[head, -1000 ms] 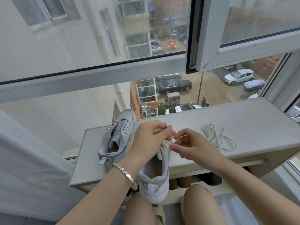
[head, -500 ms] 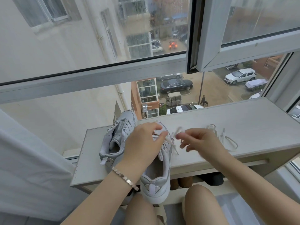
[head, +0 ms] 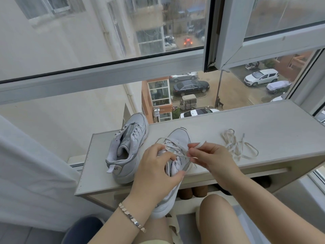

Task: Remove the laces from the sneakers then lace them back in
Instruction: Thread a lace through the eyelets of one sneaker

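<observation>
Left hand [head: 156,171] grips sneaker [head: 179,138] on bench [head: 263,124]; right hand [head: 212,161] pinches its lace [head: 199,144]; loose lace [head: 237,147] at 3 o'clock, second sneaker [head: 128,147] at 10.

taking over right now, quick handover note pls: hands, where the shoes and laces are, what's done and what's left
Left hand grips the near sneaker, which overhangs the front edge of the shelf.
Right hand pinches its lace by the eyelets; that lace is threaded through this shoe.
Far sneaker stands on the shelf to the left, with no lace in it.
Loose lace lies on the shelf to the right.
Done: one lace out.
Left: probably pull this lace out, then relace both.
</observation>
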A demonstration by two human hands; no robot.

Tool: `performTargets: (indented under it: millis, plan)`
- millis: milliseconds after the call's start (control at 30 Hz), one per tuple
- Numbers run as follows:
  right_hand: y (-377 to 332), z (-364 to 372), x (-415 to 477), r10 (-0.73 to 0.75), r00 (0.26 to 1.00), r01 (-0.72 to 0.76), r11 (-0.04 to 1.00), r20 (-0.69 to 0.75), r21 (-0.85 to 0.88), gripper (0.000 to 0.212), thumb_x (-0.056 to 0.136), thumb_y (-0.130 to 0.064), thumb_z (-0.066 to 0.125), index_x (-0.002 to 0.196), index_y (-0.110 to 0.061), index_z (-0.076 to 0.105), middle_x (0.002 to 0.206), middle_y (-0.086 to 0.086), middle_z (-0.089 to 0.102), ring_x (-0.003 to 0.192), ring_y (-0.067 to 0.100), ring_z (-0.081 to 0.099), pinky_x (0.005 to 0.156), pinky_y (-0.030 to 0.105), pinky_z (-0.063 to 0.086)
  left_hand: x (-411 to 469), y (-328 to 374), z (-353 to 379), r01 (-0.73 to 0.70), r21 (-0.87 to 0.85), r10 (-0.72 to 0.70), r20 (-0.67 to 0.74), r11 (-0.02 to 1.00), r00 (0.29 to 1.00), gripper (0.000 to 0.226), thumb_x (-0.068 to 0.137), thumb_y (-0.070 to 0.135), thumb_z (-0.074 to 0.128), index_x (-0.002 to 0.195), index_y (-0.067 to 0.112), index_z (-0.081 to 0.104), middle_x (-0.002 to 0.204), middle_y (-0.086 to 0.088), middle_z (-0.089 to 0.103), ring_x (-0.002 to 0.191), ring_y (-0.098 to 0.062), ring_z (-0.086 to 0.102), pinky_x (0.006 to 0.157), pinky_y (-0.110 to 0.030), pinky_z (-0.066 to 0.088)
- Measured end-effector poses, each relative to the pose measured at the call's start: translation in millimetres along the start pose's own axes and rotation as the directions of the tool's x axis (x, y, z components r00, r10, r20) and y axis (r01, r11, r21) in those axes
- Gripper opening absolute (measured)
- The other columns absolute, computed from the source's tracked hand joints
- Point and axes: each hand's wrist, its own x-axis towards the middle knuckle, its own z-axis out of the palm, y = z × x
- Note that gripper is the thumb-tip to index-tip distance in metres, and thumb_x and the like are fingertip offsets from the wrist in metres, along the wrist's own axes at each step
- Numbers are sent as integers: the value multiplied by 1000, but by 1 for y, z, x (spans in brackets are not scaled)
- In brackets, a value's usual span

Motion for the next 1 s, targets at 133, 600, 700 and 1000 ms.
performTargets:
  millis: [133,600,700,1000]
  plan:
    - [10,10,3,15,1000,-15,1000,-9,1,16,79,9,63,69,-2,69,70,1,70,60,12,66,62,18,55,-3,-3,6,-12,-17,11,-50,1000,999,32,66,38,78,90,21,66,118,10,41,119,-7,34,98,-18,27]
    - [9,7,0,-160,986,164,949,36,-269,14,76,5,69,69,-7,67,62,5,67,59,11,63,62,20,54,-11,-8,14,-35,-59,29,-101,998,994,26,69,39,73,87,21,69,124,11,48,124,-2,28,98,-19,25]
    - [13,6,1,-157,988,152,948,6,-278,15,76,5,70,69,-9,67,62,2,67,59,9,63,63,20,54,-11,-8,13,-45,-73,38,-91,996,995,25,69,37,75,88,21,69,122,15,45,124,2,25,97,-14,21]
    - [15,10,5,-63,998,66,985,25,-159,9,78,7,66,76,-1,65,59,7,66,54,9,63,61,19,56,-11,-10,12,-47,-82,40,-82,996,996,29,67,43,73,86,22,69,120,15,47,123,0,27,98,-17,24]
